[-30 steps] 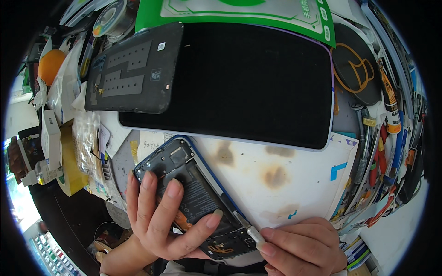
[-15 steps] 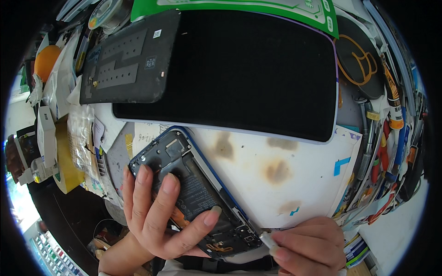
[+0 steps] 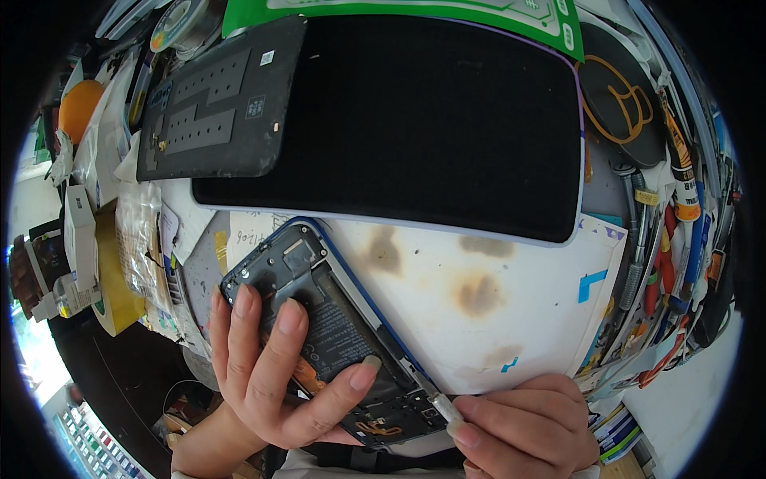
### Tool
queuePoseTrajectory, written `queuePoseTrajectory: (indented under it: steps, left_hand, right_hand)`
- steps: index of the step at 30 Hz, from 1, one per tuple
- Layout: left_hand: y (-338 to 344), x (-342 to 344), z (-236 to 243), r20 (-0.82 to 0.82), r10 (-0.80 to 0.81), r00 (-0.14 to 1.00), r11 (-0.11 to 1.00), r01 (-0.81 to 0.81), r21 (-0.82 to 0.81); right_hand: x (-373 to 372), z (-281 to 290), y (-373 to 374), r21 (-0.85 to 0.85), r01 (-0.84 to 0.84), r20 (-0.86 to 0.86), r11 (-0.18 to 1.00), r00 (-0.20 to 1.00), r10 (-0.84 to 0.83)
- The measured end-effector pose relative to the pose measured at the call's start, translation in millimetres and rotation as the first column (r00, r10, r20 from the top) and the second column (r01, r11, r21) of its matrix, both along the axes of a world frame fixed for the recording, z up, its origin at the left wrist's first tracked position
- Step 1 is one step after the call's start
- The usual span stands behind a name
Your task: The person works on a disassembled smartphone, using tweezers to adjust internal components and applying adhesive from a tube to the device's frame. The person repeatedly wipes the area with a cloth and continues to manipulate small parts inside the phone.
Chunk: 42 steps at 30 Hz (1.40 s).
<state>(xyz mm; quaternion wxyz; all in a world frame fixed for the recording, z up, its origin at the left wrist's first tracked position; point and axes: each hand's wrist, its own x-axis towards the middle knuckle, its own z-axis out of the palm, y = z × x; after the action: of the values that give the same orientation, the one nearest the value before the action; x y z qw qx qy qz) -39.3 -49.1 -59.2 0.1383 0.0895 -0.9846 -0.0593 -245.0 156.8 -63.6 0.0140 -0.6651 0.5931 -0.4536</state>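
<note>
My left hand [image 3: 275, 395] holds an opened smartphone [image 3: 339, 319] with a blue edge, tilted on the near side of the bench. Its fingers lie across the upper left of the phone, and the thumb rests over the dark battery area. An orange flex strip shows partly beneath the fingers, and screws and small parts show at both ends. My right hand [image 3: 527, 423] pinches a slim pale tool [image 3: 445, 405]; its thin grey tip meets the phone's lower right edge. Just what kind of tool it is, the fingers hide.
Beyond the phone lie a large black panel with a pale rim [image 3: 439, 128], a detached phone back cover [image 3: 215, 104] and a green packet [image 3: 415, 11]. Under the phone is a scorched white sheet [image 3: 415, 319]. Hand tools [image 3: 666, 255] crowd the right; a solder spool [image 3: 187, 28] stands far left.
My right hand has moved a little left and up, bringing the pale tool further onto the phone's lower right edge. The left hand and phone stay nearly in place.
</note>
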Motion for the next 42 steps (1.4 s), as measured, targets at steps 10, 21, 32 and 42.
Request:
queuePoseTrajectory:
  steps: [10, 21, 32, 42]
  left_hand:
    - [-1.7, 1.4, 1.9, 0.034, -0.021, 0.999, 1.0, 0.022, -0.014]
    - [-1.7, 0.8, 4.5, 0.052, -0.024, 0.998, 1.0, 0.024, 0.002]
    - [0.7, 0.5, 3.6, 0.042, -0.007, 0.999, 1.0, 0.006, 0.021]
    - [1.7, -0.5, 5.1, 0.036, -0.007, 0.999, 0.998, 0.005, 0.06]
  right_hand:
    - [23.9, 32.2, -34.9, 0.142, 0.278, 0.25, 0.95, 0.919, -0.306]
    - [19.3, 16.6, 2.8, 0.135, 0.118, 0.038, 0.984, 0.992, -0.124]
    - [19.5, 27.6, 7.1, 0.197, 0.097, 0.131, 0.976, 0.984, -0.124]
    - [16.1, 12.5, 6.0, 0.105, 0.085, -0.047, 0.991, 0.996, -0.08]
